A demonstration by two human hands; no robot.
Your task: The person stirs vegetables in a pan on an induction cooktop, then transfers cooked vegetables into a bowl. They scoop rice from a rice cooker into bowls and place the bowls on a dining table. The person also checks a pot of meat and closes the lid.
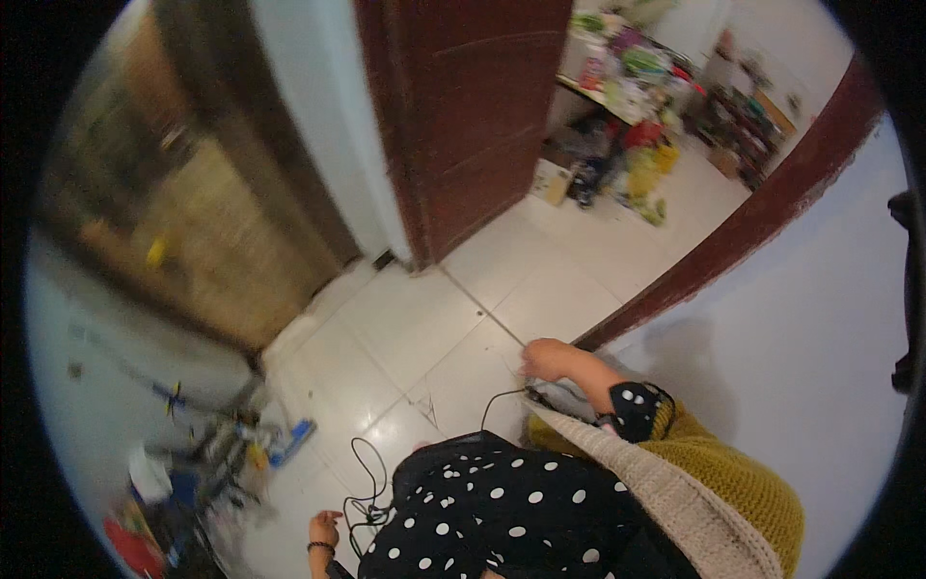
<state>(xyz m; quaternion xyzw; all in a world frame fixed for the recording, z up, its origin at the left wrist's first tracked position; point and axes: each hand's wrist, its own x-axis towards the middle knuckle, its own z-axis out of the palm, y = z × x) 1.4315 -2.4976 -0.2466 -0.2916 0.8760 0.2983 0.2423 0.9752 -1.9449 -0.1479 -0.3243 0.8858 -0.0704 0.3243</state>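
Observation:
My left hand (326,529), with a dark beaded band at its wrist, hangs low at the lower left. Its fingers are loosely apart, and I see nothing held in them. A thin black cable (384,463) hangs in loops beside it, next to my black polka-dot clothing (516,492). My right hand (546,358) is out in front on the right, near the foot of the door frame. Its fingers are blurred and turned downward, so their grip is unclear. More black cord (497,395) runs below this hand, by the mustard knitted sleeve (719,473).
A dark red door (463,125) stands open ahead. Beyond the doorway are a cluttered table (617,101) and bags (648,169) on the floor. To the left is another doorway (222,212). Piled items, including a blue object (292,442), lie at the lower left. Pale tiles (386,338) cover the floor.

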